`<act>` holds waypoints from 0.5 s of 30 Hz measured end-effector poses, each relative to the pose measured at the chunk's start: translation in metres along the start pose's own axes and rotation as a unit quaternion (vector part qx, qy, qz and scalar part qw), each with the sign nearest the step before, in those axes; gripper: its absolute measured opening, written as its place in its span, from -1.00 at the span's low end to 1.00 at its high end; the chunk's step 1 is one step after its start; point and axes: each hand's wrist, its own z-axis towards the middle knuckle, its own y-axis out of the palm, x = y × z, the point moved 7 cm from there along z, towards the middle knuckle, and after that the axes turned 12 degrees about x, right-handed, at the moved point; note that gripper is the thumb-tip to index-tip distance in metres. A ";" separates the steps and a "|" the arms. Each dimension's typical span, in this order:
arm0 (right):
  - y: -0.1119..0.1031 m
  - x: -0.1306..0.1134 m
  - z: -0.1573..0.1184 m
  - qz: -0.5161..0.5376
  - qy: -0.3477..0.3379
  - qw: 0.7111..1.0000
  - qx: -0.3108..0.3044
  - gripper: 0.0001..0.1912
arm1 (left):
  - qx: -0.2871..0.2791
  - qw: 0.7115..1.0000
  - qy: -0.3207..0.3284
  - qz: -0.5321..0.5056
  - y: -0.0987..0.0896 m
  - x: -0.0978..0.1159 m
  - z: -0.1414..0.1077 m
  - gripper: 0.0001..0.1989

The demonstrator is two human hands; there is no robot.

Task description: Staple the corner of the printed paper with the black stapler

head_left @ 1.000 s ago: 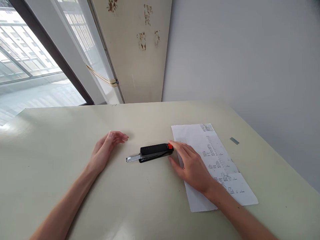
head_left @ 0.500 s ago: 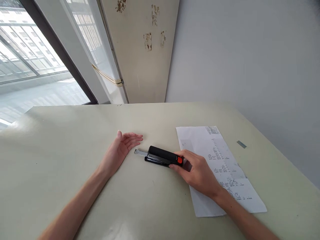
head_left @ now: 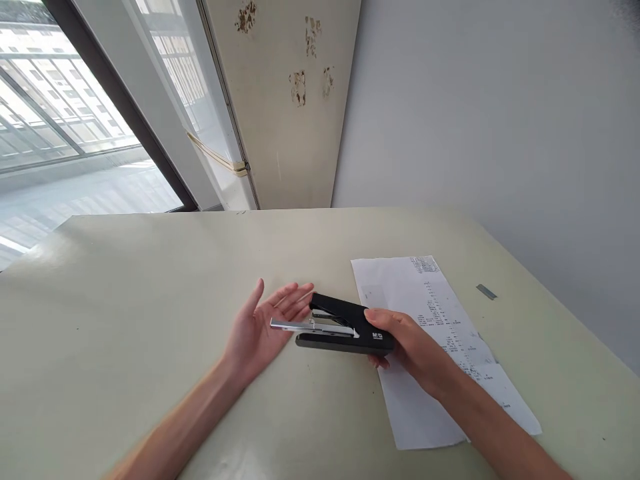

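Note:
A black stapler (head_left: 345, 330) is gripped at its rear end by my right hand (head_left: 407, 340), thumb on top and fingers curled beneath. Its metal staple tray (head_left: 293, 326) sticks out past the front, between the raised top cover and the base. Palm up, with fingers spread, my left hand (head_left: 265, 330) is just behind and left of the stapler's front end. Nothing lies in that palm. Whether its fingertips touch the stapler I cannot tell.
Printed paper (head_left: 395, 400) lies on the pale table (head_left: 150, 300), partly under my right hand and forearm. A small grey strip (head_left: 487, 291) rests farther right. Behind the table stand a fridge (head_left: 295, 153) and a grey wall (head_left: 475, 120).
The stapler has been turned and lifted, so its side and the staple tray show more. My left hand has moved right, closer to it, and its fingers have spread.

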 end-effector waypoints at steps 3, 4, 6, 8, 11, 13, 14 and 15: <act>0.005 0.002 -0.002 0.032 0.031 0.998 -0.042 -0.50 | -0.030 0.998 -0.053 -0.014 0.008 -0.015 -0.007 -0.50; 0.006 0.002 -0.003 0.038 0.041 0.997 -0.051 -0.50 | -0.042 0.996 -0.072 -0.021 0.010 -0.019 -0.010 -0.49; 0.006 0.004 -0.004 0.040 0.055 0.996 -0.065 -0.50 | -0.059 0.992 -0.106 -0.037 0.015 -0.025 -0.015 -0.47; 0.005 0.005 -0.004 0.037 0.066 0.995 -0.070 -0.50 | -0.064 0.988 -0.129 -0.060 0.018 -0.028 -0.019 -0.48; 0.001 0.008 -0.004 0.040 0.080 0.994 -0.070 -0.51 | -0.060 0.982 -0.145 -0.101 0.019 -0.029 -0.022 -0.51; 0.001 0.009 -0.004 0.042 0.088 0.992 -0.076 -0.51 | -0.054 0.981 -0.149 -0.115 0.019 -0.029 -0.021 -0.51; 0.001 0.010 -0.004 0.042 0.092 0.992 -0.081 -0.51 | -0.051 0.980 -0.150 -0.119 0.018 -0.029 -0.021 -0.50; 0.002 0.010 -0.005 0.042 0.095 0.991 -0.086 -0.50 | -0.048 0.980 -0.151 -0.121 0.018 -0.029 -0.020 -0.48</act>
